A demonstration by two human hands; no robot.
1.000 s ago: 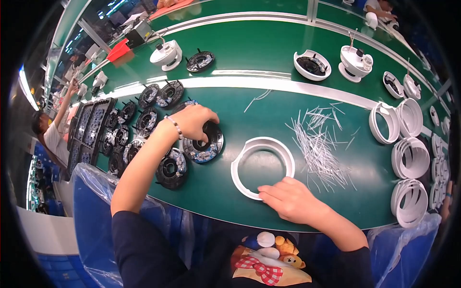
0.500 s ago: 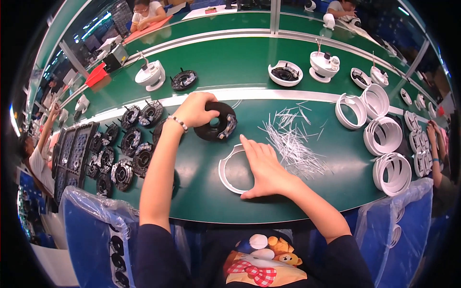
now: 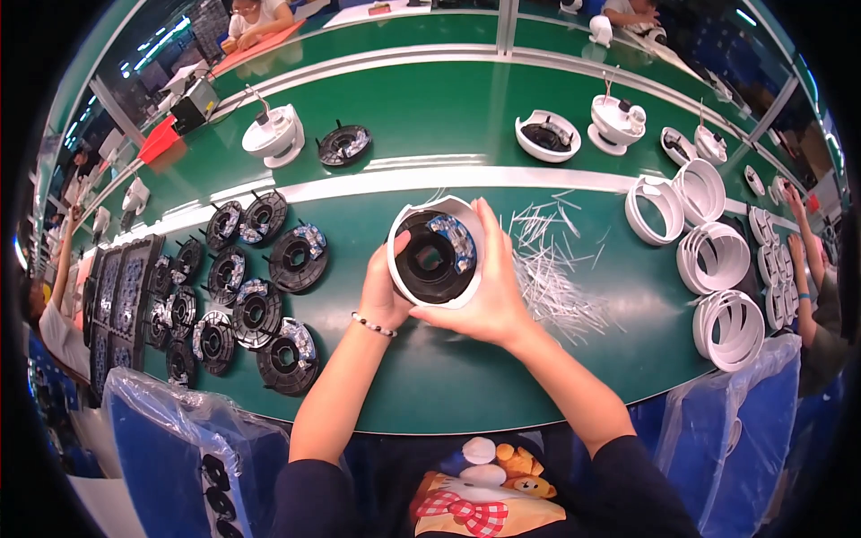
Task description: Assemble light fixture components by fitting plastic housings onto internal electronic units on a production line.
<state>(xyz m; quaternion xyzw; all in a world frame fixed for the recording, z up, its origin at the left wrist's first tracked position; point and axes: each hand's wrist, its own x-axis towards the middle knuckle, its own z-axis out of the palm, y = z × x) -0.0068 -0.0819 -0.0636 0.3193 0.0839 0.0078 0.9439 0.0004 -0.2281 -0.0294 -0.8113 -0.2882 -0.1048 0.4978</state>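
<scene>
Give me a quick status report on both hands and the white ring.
Left hand and right hand holding white ring from either side. Black disc inside it. Loose white strips scattered beside right hand.

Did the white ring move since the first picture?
Yes, the white ring moved forward, closer to the long white strip across the green table.

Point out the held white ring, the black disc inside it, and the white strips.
White ring [image 3: 456,207]: head view, upper inner wall.
Black disc [image 3: 413,261]: head view, dark face left of its central hole.
White strips [image 3: 549,276]: head view, middle of the pile.
</scene>
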